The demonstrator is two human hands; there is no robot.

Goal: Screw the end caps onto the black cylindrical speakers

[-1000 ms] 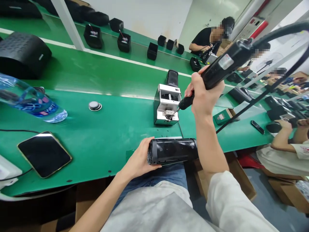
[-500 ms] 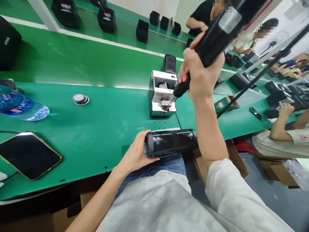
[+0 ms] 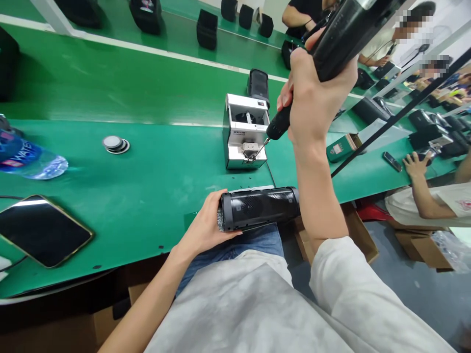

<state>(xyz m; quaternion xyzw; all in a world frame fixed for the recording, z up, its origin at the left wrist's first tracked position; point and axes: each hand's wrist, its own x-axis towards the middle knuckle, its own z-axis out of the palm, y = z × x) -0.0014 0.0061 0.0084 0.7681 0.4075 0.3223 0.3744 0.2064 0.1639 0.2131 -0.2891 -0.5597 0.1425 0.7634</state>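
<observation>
1. Slipping is the risk we watch first: our left hand (image 3: pixel 206 223) has its grip wrapped around the left end only of the black speaker (image 3: pixel 263 207), which lies sideways at the near edge of the bench (image 3: pixel 158 176). A knock on its right end could swing it round, and our lap sits just below.
2. Our right hand (image 3: pixel 314 98) has its grip closed around the screwdriver (image 3: pixel 340 46), whose bit points near and left, into the front of the silver box (image 3: pixel 246 132). Pulled away at a slant, the bit could catch the metal mouth or drop a screw; we cannot tell whether it carries one.
3. Swung carelessly, that bare bit could scratch the speaker's shiny front.
4. As for surfaces, we see a long rounded body, glossy and partly dotted like mesh, with a duller collar at the left end.
5. The box is boxy, hard-edged and pale metal; the screwdriver is a thick, smooth black cylinder tapering to thin steel.
6. Under everything, our bench is smooth green sheeting with a soft sheen.
</observation>
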